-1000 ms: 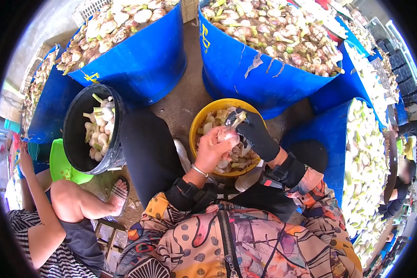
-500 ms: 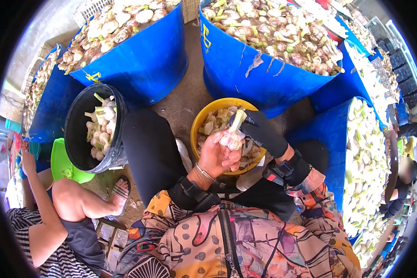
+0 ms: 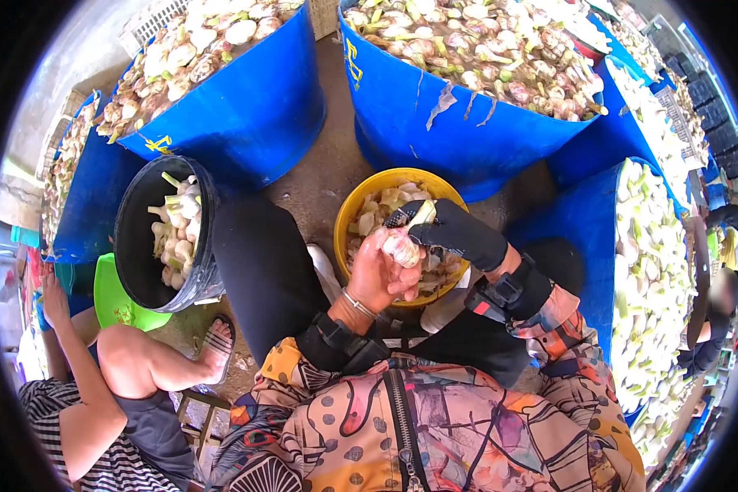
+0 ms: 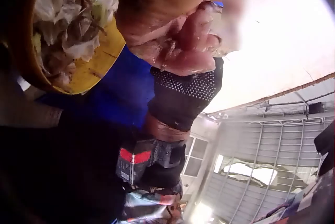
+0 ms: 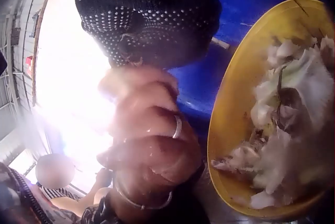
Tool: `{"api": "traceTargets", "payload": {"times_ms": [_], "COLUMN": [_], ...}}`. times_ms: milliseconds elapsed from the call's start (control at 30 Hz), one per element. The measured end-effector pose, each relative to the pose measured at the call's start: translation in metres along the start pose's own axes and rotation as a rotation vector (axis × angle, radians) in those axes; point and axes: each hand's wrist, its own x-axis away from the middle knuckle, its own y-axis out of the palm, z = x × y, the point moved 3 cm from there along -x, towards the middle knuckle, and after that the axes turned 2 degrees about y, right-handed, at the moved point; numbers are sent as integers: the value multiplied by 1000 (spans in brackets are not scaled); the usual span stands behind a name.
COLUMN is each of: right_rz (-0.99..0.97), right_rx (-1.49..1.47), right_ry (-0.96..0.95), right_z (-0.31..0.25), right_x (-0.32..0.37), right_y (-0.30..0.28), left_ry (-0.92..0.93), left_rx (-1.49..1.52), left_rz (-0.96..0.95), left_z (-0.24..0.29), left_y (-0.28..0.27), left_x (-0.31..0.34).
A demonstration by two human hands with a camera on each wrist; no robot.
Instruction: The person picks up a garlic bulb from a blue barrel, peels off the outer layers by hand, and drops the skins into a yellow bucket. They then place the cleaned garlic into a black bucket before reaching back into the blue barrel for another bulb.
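Observation:
In the head view, a garlic bulb with a green-white stem is held over a yellow bucket of papery peelings. The bare left hand cups the bulb from below, its fingers curled round it. A black dotted glove covers the right hand, which pinches the bulb near its stem. The left wrist view shows the wet curled fingers of the left hand touching the glove of the right hand. In the right wrist view the bulb is hidden behind the left hand and the glove.
Large blue tubs of garlic stand ahead and at the right. A black bucket with garlic bulbs stands at the left, beside a green basin. Another person in a striped top sits at the left.
The stem, upright half a second ago, now leans to the right. The gloved hand has come over the bulb's top, while the left hand still grips it from below.

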Motion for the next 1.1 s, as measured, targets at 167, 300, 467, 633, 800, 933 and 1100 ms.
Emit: {"api": "traceTargets", "payload": {"times_ms": [167, 300, 467, 633, 800, 933, 1100], "right_rz": [22, 42, 213, 264, 315, 325, 406], "right_rx": [141, 212, 393, 554, 518, 200, -106], "right_ry": [-87, -106, -254, -227, -302, -212, -141], "right_z": [-1, 8, 15, -14, -15, 1, 18], "right_x": [-2, -1, -5, -4, -7, -13, -9], "right_y": [5, 7, 1, 17, 13, 9, 1], "left_ry": [-32, -57, 157, 424, 311, 283, 284], "left_rx": [140, 206, -70, -463, -463, -362, -262], "left_rz": [-183, -255, 303, 277, 241, 186, 90], "left_z": [-3, -6, 5, 19, 24, 25, 30], "left_y": [13, 10, 15, 18, 19, 12, 22], "left_x": [4, 7, 2, 8, 6, 5, 9]}}
